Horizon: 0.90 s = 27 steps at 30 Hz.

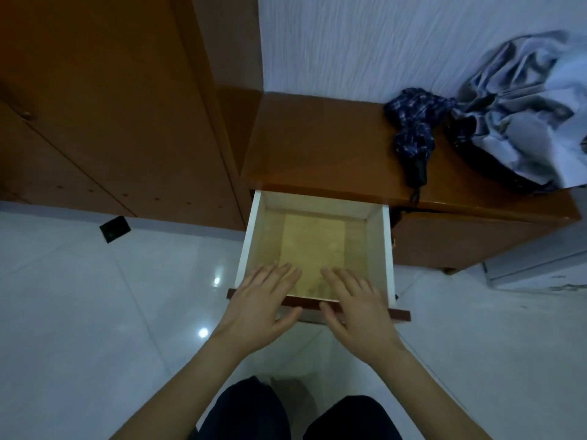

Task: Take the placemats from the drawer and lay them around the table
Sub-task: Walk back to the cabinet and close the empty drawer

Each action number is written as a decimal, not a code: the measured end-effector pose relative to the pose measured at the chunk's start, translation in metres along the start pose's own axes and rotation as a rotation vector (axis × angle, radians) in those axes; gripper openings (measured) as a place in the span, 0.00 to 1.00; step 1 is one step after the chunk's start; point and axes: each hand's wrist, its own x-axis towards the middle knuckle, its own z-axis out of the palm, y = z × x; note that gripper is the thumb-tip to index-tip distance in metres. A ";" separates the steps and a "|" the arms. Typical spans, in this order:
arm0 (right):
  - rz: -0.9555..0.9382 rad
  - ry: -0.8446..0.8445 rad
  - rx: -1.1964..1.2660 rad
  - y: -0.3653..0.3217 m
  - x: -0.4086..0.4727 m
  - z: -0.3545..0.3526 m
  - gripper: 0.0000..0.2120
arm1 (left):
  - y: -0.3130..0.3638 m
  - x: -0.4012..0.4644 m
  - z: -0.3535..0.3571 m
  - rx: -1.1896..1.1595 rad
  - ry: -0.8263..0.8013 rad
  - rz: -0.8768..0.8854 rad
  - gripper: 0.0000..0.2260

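1. The drawer is pulled out of the wooden cabinet, toward the person.
2. A flat yellow placemat lies on the drawer floor. It may be a stack, but I cannot tell how many there are.
3. The placemat's long side runs from the front of the drawer to the back, away from the person.
4. The left hand is over the front edge of the drawer, on the left. Its fingers are straight and spread, and they hold nothing.
5. The right hand is over the front edge on the right. Its fingers are straight too, and they hold nothing.
6. The placemat lies just past the fingertips of both hands and below them, down inside the drawer. Both hands look about as near to it, one at each front corner.
7. The white drawer walls stand close on the left and right, with a thin strip of bare floor beside the placemat. I think the fingers will need to slip under the near edge and lift it up.
8. There is open room above the drawer and a wide white floor around it.
9. A folded blue umbrella and a gray cloth sit on the cabinet top, well apart from the hands.
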 end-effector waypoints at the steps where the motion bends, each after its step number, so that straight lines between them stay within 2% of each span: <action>1: -0.029 -0.019 -0.016 0.008 0.003 0.018 0.27 | -0.008 0.005 0.016 0.011 0.003 0.015 0.27; 4: -0.108 -0.027 -0.101 0.031 0.013 0.063 0.26 | -0.028 0.019 0.057 0.065 0.012 0.075 0.29; 11: -0.261 0.161 -0.257 0.062 0.025 0.115 0.23 | -0.053 0.031 0.107 0.162 0.125 0.180 0.29; 15: -0.289 0.225 -0.307 0.066 0.025 0.121 0.22 | -0.057 0.033 0.116 0.264 0.129 0.214 0.29; 22: -0.273 0.161 -0.291 0.061 0.024 0.115 0.22 | -0.055 0.032 0.114 0.271 0.104 0.213 0.30; 27: -0.267 0.177 -0.290 0.061 0.032 0.109 0.23 | -0.057 0.042 0.109 0.271 0.109 0.225 0.30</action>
